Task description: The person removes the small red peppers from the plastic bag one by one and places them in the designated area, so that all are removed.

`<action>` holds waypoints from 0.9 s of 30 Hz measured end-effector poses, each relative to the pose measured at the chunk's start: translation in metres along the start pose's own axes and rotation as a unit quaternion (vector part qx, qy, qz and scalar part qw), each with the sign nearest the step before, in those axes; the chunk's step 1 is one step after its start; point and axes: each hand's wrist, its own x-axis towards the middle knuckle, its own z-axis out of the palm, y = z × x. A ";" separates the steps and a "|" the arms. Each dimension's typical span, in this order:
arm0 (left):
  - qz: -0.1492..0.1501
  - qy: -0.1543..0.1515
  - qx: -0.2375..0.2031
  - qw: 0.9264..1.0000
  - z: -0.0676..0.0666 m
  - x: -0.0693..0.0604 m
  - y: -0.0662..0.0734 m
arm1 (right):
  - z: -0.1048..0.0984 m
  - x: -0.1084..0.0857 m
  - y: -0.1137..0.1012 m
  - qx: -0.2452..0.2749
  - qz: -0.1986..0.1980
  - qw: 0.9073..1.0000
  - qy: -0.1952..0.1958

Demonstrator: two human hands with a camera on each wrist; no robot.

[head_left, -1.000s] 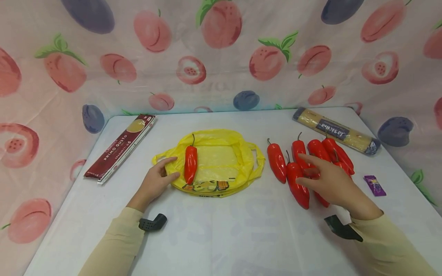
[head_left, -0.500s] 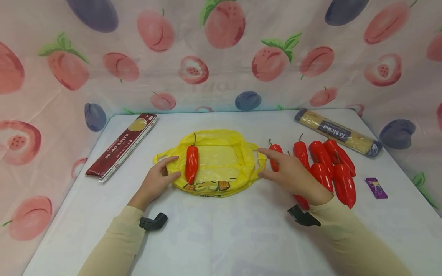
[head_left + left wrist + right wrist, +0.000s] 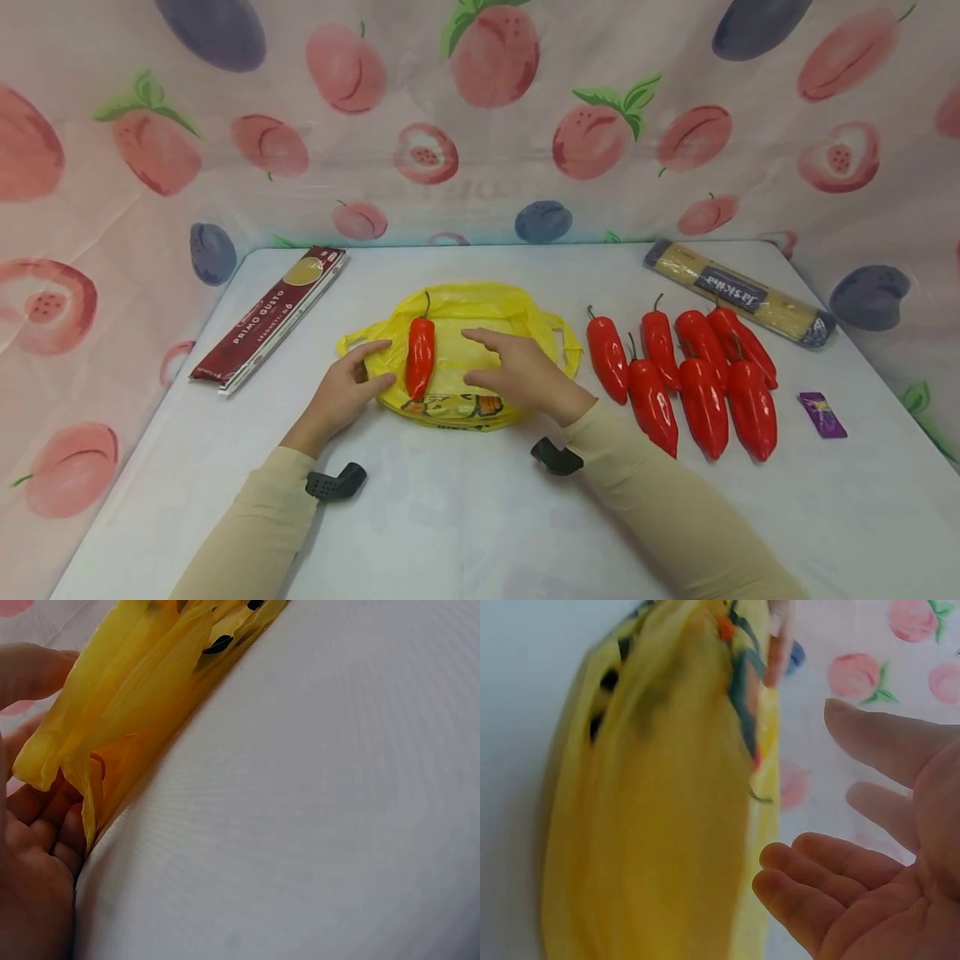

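A yellow plastic bag lies spread on the table with its mouth turned up, and one red pepper rests at its left side. My left hand is at the bag's left edge, thumb and index finger apart. The left wrist view shows the bag's yellow film against the fingers of that hand. Over the right part of the bag hovers my right hand, fingers spread and holding nothing. In the right wrist view its palm faces the bag's side with a gap between.
Several red peppers lie grouped right of the bag. Behind them is a spaghetti pack, and a small purple wrapped packet lies farther right. A maroon spaghetti pack lies at the left. A fruit-patterned cloth hangs behind.
My right hand has moved left from above the pepper group to above the bag, uncovering those peppers. My left hand has stayed at the bag's left edge.
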 end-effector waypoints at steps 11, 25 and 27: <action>0.012 0.006 0.003 1.000 -0.001 -0.001 0.002 | 0.033 0.032 -0.017 -0.007 -0.015 1.000 -0.023; 0.015 0.010 0.003 1.000 0.000 0.000 -0.001 | 0.054 0.057 -0.018 -0.004 -0.002 1.000 -0.012; 0.016 0.010 0.005 1.000 0.000 0.000 -0.001 | 0.056 0.059 -0.018 -0.006 0.002 1.000 -0.006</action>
